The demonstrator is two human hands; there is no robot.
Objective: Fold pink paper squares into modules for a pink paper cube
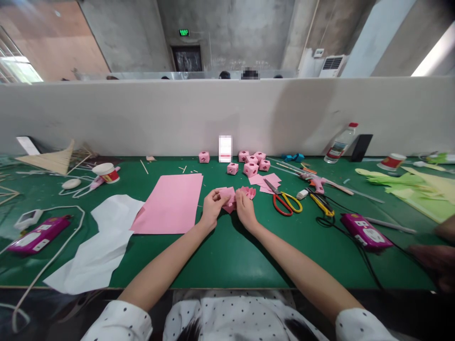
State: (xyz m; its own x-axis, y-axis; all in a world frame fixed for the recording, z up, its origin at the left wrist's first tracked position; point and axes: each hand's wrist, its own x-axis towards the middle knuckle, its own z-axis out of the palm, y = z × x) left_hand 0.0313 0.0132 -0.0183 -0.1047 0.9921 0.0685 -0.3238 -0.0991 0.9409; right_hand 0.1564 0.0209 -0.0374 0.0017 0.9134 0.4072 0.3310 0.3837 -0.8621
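Near the centre of the frame, my left hand (pixel 212 206) pinches folded pink paper (pixel 228 196) and my right hand (pixel 246 209) grips its other side. Uneven squeezing could crush the folds or split a seam. Beyond my right fingers, pink flaps (pixel 250 192), perhaps joined, could get bent by my knuckles. Swinging right carelessly might knock the scissors (pixel 278 192).

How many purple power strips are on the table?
2: the left power strip lies left of the white paper, and the right power strip lies right of the scissors; no others visible.
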